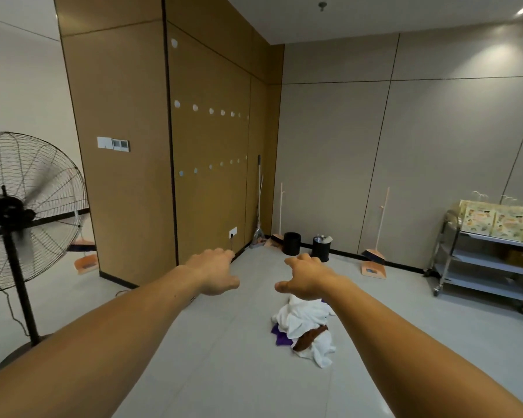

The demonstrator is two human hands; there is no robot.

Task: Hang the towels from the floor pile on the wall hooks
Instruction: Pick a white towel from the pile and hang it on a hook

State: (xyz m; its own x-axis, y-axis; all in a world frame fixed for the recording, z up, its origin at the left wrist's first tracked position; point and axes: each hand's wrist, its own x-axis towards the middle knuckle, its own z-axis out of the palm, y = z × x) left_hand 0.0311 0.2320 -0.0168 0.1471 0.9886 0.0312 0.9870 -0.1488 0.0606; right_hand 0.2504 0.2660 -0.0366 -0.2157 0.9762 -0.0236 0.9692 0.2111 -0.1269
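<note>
A pile of towels [307,328], mostly white with a purple and a brown one, lies on the grey floor ahead of me. Both my arms stretch forward above the floor. My left hand [216,271] hovers palm down, fingers relaxed, holding nothing, left of the pile. My right hand [304,279] hangs the same way just above the pile's far end and holds nothing. Two rows of small round white hooks [195,108] run along the brown wall panel at the left, with one more hook [174,42] higher up. No towel hangs on any hook.
A big standing fan [18,212] is at my left, its cable trailing on the floor. Two black bins [292,243], brooms and dustpans [373,268] line the far wall. A steel trolley [480,260] with paper bags stands at the right.
</note>
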